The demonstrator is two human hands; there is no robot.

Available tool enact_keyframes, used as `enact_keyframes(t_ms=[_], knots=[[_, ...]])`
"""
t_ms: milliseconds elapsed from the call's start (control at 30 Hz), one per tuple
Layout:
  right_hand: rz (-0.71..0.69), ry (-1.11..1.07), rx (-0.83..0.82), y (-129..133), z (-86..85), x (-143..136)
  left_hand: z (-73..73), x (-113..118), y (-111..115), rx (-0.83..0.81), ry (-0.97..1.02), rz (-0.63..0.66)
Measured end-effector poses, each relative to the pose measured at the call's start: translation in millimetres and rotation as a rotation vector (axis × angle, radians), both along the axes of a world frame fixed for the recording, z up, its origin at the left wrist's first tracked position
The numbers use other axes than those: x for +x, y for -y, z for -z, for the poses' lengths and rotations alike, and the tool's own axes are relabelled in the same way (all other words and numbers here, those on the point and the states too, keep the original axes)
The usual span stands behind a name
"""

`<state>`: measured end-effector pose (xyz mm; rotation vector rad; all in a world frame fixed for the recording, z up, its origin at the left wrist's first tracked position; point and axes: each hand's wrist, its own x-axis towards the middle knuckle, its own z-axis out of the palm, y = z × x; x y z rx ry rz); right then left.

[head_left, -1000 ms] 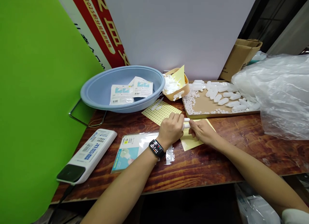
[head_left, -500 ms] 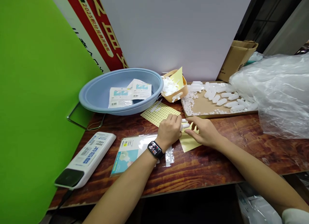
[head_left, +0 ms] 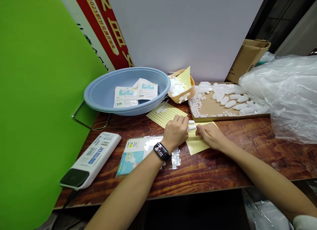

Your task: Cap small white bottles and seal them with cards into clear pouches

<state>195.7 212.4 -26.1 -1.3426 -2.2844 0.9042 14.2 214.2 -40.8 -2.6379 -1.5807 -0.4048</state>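
My left hand [head_left: 175,131], with a black smartwatch [head_left: 161,152] on its wrist, is closed around small white plastic tubes [head_left: 192,128]. Two of their rounded ends stick out to the right past the fingers. Just beyond those ends, my right hand [head_left: 209,134] is closed, its thumb and fingers pressed together at the tip of the lower tube. What lies between these fingertips is hidden. Beneath the right hand is a plain yellow sheet [head_left: 195,145]. Behind the left hand lies a yellow sheet of small round stickers [head_left: 170,113]. A clear printed packet [head_left: 132,157] rests left of the left wrist.
A blue basin [head_left: 104,106] holding printed packets stands at the back left. Beside it is a small tan basket [head_left: 184,97] of white pieces. A shallow cardboard tray [head_left: 210,107] holds white tubes and caps. Plastic bags [head_left: 292,94] bulge at right; a white device [head_left: 94,157] lies left.
My right hand's fingers were spread apart near the tube ends and have now closed together by the lower tube's tip. My left hand keeps its grip. The camera view has shifted slightly.
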Motion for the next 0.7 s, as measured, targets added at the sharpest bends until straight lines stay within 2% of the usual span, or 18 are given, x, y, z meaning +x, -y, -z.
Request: enact_keyframes(t_ms=[133, 200, 333, 367, 433, 500, 567, 633, 700], knots=[[-0.117, -0.041, 0.192, 0.0, 3.8, -0.1, 0.0, 2.0, 0.8, -0.045, 0.002, 0.027], [-0.104, -0.006, 0.158, 0.4, 5.4, -1.8, -0.5, 3.5, 1.9, -0.065, -0.011, 0.051], [0.009, -0.04, -0.046, 2.6, 3.1, -5.1, -1.1, 4.7, 3.9, -0.049, -0.009, 0.084], [0.017, -0.057, -0.039, 3.1, 2.0, -5.0, -0.7, 4.4, 3.9, -0.038, -0.004, 0.082], [-0.04, -0.05, 0.09, 3.7, 1.0, -3.6, 0.7, 3.1, 3.2, -0.024, 0.009, 0.066], [-0.147, 0.018, 0.295, 3.4, 2.4, -2.2, 2.7, 1.8, 1.8, -0.034, 0.017, 0.064], [-0.215, 0.145, 0.424, 2.7, 4.7, -2.4, 4.2, 1.1, 0.4, -0.066, 0.012, 0.092], [-0.219, 0.312, 0.432, 2.5, 5.1, -4.8, 4.3, 1.3, -0.3, -0.085, -0.002, 0.117], [-0.195, 0.466, 0.345, 3.1, 2.2, -8.5, 3.1, 2.0, -0.3, -0.071, -0.018, 0.123]])
